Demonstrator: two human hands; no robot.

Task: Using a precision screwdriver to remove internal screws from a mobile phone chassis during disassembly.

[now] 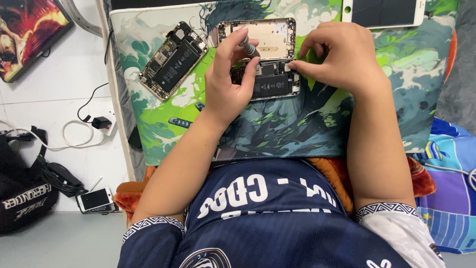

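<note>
An opened phone (270, 82) with its black battery showing lies on a green patterned mat (297, 124). Above it sits its gold rear shell (265, 31). My left hand (230, 82) is closed around a small grey screwdriver (249, 48), whose tip points down into the opened phone. My right hand (337, 54) rests on the mat beside the phone, its fingertips pinching the phone's right edge. A second opened phone (172, 59) lies tilted at the left of the mat.
A white phone screen panel (384, 12) lies at the mat's top right. On the white floor at left are a charger plug with cables (99, 122), a small white phone (95, 199), a black bag (22, 193) and a colourful board (27, 30).
</note>
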